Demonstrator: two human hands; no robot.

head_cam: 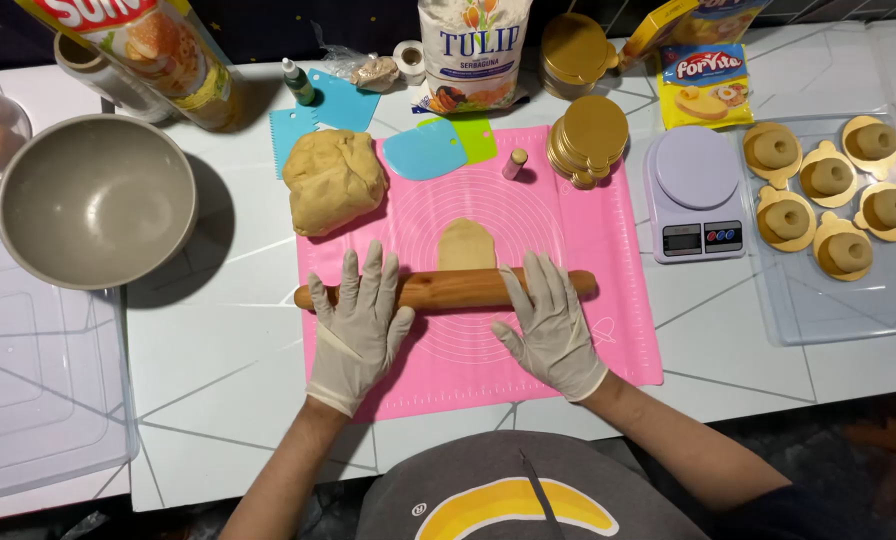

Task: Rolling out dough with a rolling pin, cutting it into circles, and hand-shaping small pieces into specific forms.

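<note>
A wooden rolling pin (448,288) lies across a pink silicone mat (568,330). My left hand (358,325), in a pale glove, rests flat on the pin's left part with fingers spread. My right hand (551,325), also gloved, presses flat on the pin's right part. Just beyond the pin, a small flattened piece of dough (466,243) lies on the mat, its near edge under the pin. A large lump of dough (334,180) sits at the mat's far left corner.
A grey bowl (96,200) stands at the left. Plastic scrapers (438,148), a stack of gold discs (588,140), a flour bag (471,50) and a kitchen scale (695,195) line the back. A clear tray (838,300) at right holds several shaped dough pieces on gold discs.
</note>
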